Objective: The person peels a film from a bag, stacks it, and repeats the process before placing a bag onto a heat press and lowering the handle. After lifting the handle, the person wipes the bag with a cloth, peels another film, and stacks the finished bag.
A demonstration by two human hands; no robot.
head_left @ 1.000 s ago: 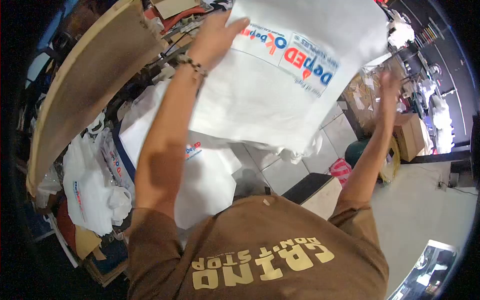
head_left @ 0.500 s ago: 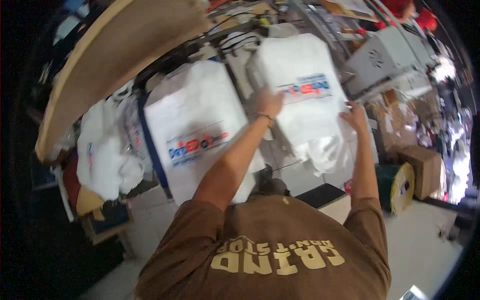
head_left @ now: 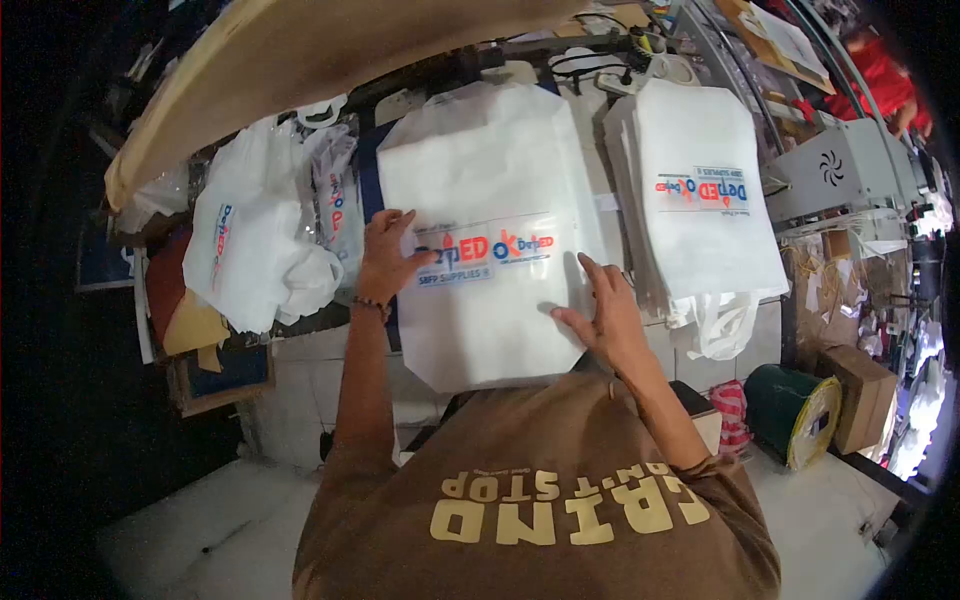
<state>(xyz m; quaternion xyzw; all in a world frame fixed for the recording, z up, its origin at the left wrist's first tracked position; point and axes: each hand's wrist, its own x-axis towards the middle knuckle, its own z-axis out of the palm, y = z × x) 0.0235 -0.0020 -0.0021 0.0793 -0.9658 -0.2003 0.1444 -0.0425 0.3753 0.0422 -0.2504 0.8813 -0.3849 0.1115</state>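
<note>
In front of me lies a flat white plastic bag, printed "DepED OK" in blue and red, on a pale layer that looks like more bags. My left hand is at its left edge, thumb reaching over the print and fingers apart. Toward the lower right edge, my right hand touches or hovers just over the bag, its thumb and forefinger spread. Neither hand grips anything. To the right rests a stack of similar printed white bags, the print facing the other way and the handles loose at the near end.
Crumpled white bags lie on the left beside a clear-wrapped printed bundle. A curved wooden board overhangs the far left. A grey vented box, a cardboard box and a green spool stand on the right.
Both hands have moved left from the right-hand stack to the middle bag. My view has shifted too, so the bags sit farther right in it.
</note>
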